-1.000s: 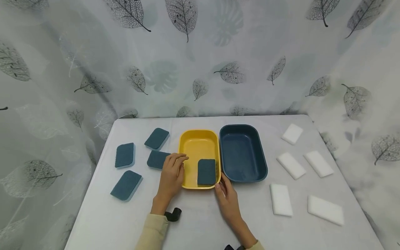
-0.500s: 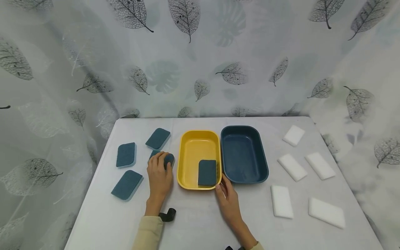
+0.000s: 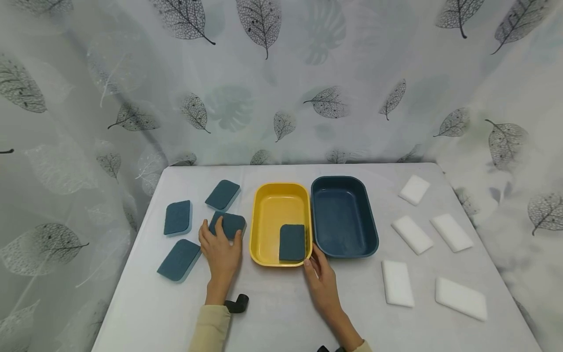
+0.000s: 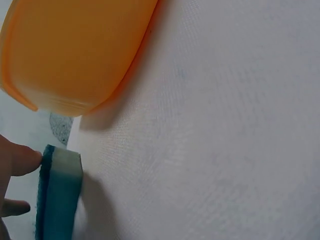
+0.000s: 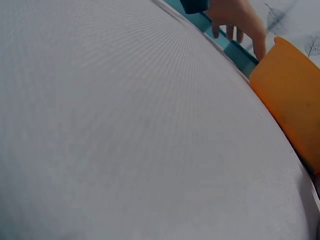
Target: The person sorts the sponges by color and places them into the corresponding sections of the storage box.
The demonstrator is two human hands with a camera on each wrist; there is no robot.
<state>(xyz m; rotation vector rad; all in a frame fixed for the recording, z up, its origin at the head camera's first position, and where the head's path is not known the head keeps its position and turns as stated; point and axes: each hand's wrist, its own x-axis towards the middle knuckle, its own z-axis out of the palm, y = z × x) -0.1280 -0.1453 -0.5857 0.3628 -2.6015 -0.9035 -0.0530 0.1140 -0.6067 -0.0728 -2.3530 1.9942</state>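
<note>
Our left hand (image 3: pixel 223 254), fingers loosely spread, touches the scouring sponge (image 3: pixel 233 225) just left of the yellow tray (image 3: pixel 273 210); our right hand (image 3: pixel 323 284) pinches that tray's corner. We'd favour gripping opposite sponge edges.

Had a broad open lane on the worktop (image 3: pixel 277 308) between the left hand (image 3: pixel 222 254) and the right hand (image 3: pixel 323 283), as far as the near wall of the yellow tray (image 3: pixel 272 210), but only a thin gap between that tray and the sponge (image 3: pixel 233 224) at the left hand. Was blocked between the yellow tray and the blue tray (image 3: pixel 345 210) by close-set rims and the right hand at the near corner. Offered wide passage between the blue tray and the white blocks (image 3: pixel 397 282), with narrower lanes among those blocks and among the outer sponges (image 3: pixel 177 217) at left.
</note>
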